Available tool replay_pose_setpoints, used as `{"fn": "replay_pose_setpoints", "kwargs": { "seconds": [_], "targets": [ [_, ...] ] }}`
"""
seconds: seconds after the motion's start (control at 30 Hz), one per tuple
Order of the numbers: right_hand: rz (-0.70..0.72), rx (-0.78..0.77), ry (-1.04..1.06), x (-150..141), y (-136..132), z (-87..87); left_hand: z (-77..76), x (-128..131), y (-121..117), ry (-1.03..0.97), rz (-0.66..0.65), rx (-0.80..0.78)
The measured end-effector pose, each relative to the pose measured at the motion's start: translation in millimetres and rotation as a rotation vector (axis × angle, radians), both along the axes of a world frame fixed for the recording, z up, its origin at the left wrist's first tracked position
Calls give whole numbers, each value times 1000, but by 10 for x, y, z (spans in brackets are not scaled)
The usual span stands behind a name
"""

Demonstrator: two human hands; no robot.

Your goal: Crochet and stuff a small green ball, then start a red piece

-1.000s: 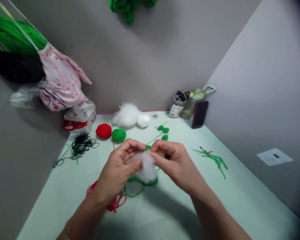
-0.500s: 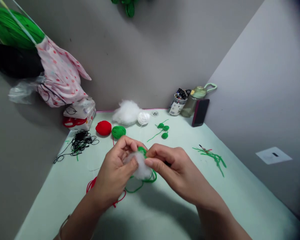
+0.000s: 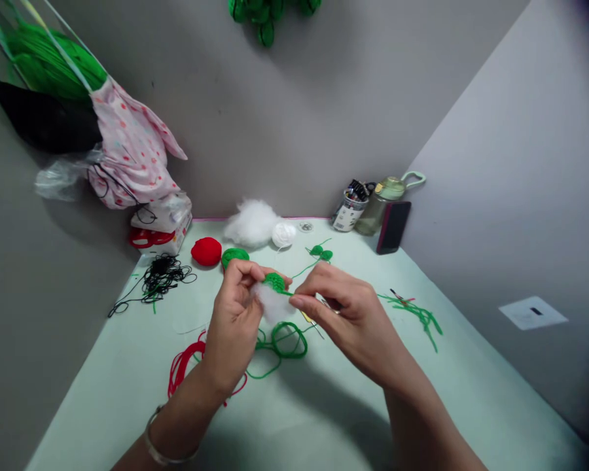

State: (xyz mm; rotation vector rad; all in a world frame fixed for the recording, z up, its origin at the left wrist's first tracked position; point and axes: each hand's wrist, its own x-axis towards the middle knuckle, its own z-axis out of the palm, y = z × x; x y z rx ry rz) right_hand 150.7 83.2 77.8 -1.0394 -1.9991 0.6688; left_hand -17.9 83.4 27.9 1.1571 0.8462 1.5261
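bangle (image 3: pixel 148 439): silvery, slim, rounded | worn: left wrist (image 3: pixel 179 418) | forearms (image 3: pixel 417 418): bare | fingers (image 3: pixel 319 282): bare

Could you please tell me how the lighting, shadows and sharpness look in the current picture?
Head view: soft light, with a broad, diffuse shadow on the table below the right hand; head view: upper right corner darkened; head view: held white fluff shows little texture.

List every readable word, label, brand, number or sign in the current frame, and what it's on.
None can be read.
Pen cup: printed label with dark marks, too small to read.
White box at the far left of the table: marks on its side, too blurred to read.
Phone: dark screen, no text visible.
Wall plate: dark slot, no lettering that I can make out.
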Motion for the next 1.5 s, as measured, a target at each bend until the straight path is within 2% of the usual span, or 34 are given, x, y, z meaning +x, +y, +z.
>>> {"fn": "replay_pose_setpoints", "kwargs": {
  "seconds": [0.07, 0.1, 0.13, 0.2, 0.27, 0.33, 0.43, 0.5, 0.6, 0.73, 0.87, 1.07, 1.17, 1.33, 1.4, 1.5],
  "targets": [
    [11, 109, 94, 31, -1, 20, -10, 10, 1, -68, -57, -16],
    [60, 114, 165, 33, -6, 18, -11, 14, -3, -77, -64, -13],
    [137, 72, 258, 27, -12, 8, -9, 18, -11, -71, -61, -5],
    [298, -105, 473, 2, -21, -24, 4, 20, -31, -51, -44, 8],
    [291, -265, 591, -27, -24, -52, 21, 18, -50, -59, -24, -3],
    [123, -294, 510, -47, -23, -59, 30, 10, -57, -63, 0, -35],
    [-77, -175, 209, -57, -25, -40, 18, 0, -47, -4, 29, -61],
    [-115, -96, 63, -53, -26, -28, 6, 3, -38, 31, 45, -42],
    [-81, -93, -70, -50, -24, -27, 14, 22, -35, 70, 98, 14],
    [-20, -76, -104, -77, -8, -48, 40, 49, -41, 104, 149, 33],
    [-99, -24, -60, -116, 20, -89, 51, 52, -66, 112, 120, 10],
    [-233, -17, 6, -125, 16, -110, 149, 15, -114, 200, -35, -52],
    [-196, -80, 0, -90, 3, -68, 172, -17, -92, 149, -74, -97],
    [19, -307, 42, -13, -9, 23, 109, -35, -47, 99, -86, -142],
    [78, -353, 74, -23, -33, 42, 81, -16, -42, 129, -33, -122],
    [104, -314, 18, -69, -84, 44, 56, 11, -31, 195, 99, -38]
  ]
}}
